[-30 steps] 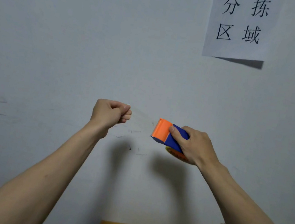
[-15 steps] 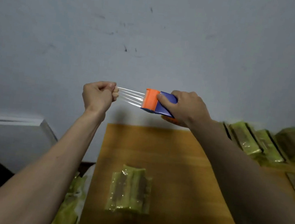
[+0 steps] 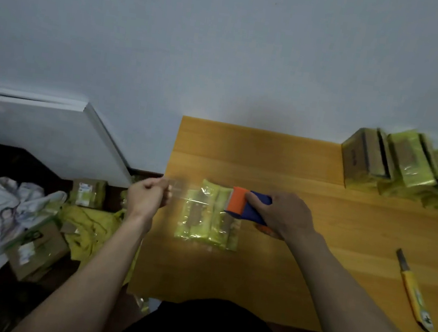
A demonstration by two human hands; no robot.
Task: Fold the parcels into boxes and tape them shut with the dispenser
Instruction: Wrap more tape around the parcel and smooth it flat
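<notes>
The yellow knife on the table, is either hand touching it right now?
No, the knife lies alone on the table's right side, apart from both hands.

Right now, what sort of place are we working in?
Probably a small parcel-packing station: taped yellow-green parcels stacked at the wooden table's far right, a tape dispenser in the right hand, cardboard boxes on the floor.

The stacked parcels (image 3: pixel 408 170) blur (motion-smeared) and run off the right edge.
</notes>
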